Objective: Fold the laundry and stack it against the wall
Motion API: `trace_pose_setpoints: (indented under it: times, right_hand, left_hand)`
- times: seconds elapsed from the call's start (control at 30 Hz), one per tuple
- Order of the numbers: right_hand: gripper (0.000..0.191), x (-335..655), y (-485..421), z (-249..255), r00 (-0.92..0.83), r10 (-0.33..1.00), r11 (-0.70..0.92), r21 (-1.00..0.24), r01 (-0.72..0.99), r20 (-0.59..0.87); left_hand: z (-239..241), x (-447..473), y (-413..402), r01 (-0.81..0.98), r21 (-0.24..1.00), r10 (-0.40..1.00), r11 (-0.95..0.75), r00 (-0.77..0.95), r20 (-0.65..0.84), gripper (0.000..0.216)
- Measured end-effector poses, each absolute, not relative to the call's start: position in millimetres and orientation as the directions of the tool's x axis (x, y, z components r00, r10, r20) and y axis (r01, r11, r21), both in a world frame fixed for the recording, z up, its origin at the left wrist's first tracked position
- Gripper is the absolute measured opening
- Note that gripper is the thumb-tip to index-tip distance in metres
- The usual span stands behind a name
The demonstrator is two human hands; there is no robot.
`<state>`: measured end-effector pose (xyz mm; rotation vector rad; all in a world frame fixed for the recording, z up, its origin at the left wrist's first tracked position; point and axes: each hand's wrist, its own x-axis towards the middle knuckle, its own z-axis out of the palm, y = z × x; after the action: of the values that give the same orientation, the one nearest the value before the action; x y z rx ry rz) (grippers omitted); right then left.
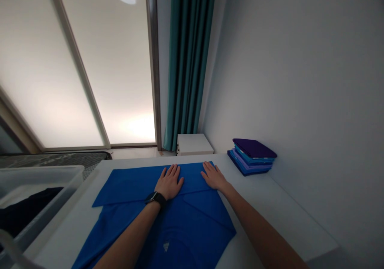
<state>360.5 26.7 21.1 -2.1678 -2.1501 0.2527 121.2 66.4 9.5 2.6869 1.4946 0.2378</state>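
Note:
A bright blue cloth [135, 213] lies spread on the white table [270, 205], its far part folded back over itself. My left hand [169, 182], with a dark watch on the wrist, lies flat and open on the folded part. Beside it, my right hand [213, 176] also presses flat on the cloth near its far right edge, fingers stretched out. Neither hand holds anything.
A stack of folded blue and purple cloths [251, 156] sits at the table's far right against the wall. A translucent plastic bin [39, 197] with dark fabric stands at the left. A small white cabinet [193, 144] and teal curtain [189, 61] are behind the table.

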Motion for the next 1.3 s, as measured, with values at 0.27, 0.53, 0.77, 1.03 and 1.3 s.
trace_pose_setpoints:
  times: [0.27,0.53,0.77,1.03,1.3]
  right_hand:
    - [0.065,382,22,10,0.042,0.999,-0.046,-0.174,0.984,-0.027]
    - [0.065,380,20,11,0.039,0.999,-0.043,-0.177,0.983,-0.030]
    - [0.063,383,22,9,0.033,0.999,-0.039,-0.186,0.982,-0.034]
    - [0.062,395,22,8,-0.022,0.999,0.017,-0.193,0.981,-0.025]
    - [0.063,394,20,5,-0.035,0.999,0.036,-0.142,0.989,0.007]
  left_hand:
    - [12,121,66,0.841,0.122,0.849,-0.528,0.520,0.092,0.065]
    - [16,121,64,0.845,0.127,0.854,-0.520,0.515,0.071,0.065]
    - [16,121,64,0.843,0.118,0.851,-0.525,0.520,0.066,0.066]
    - [17,122,63,0.842,0.120,0.850,-0.526,0.525,0.042,0.067]
    - [27,127,58,0.863,0.098,0.868,-0.496,0.496,0.030,0.060]
